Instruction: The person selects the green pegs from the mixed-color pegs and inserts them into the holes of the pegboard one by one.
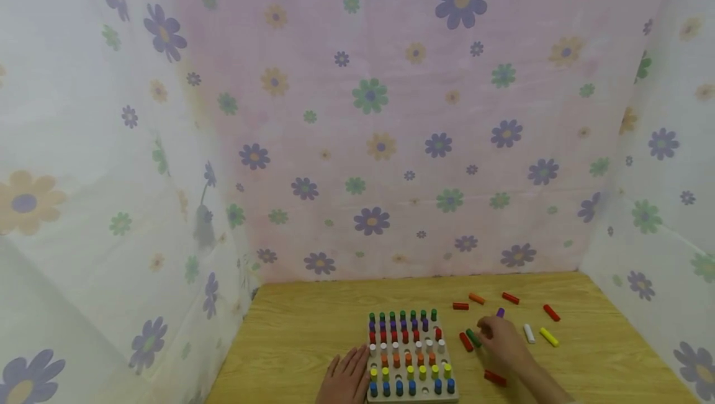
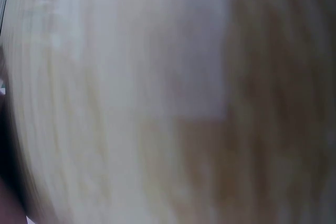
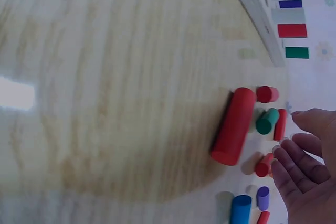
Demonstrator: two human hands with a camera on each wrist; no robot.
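Observation:
A wooden pegboard [image 1: 441, 399] stands on the table, filled with rows of coloured pegs and a few bare holes. Flat against its left edge rests my left hand [image 1: 345, 378], fingers straight. My right hand [image 1: 503, 345] hovers among loose pegs right of the board, its fingers bent and the thumb apart from them. Nothing shows between them in the right wrist view. Closest to it lie a green peg [image 1: 473, 337] and a purple peg [image 1: 500, 313]. A red peg [image 3: 234, 127] and a blue peg [image 3: 241, 210] lie nearer the wrist camera. The left wrist view is blurred.
Further loose pegs are scattered on the wooden table [image 1: 301, 323]: a white peg [image 1: 529, 333], a yellow peg [image 1: 549, 337], an orange peg [image 1: 476, 298] and several red ones. Flowered cloth [image 1: 408, 205] encloses the table at the back and sides.

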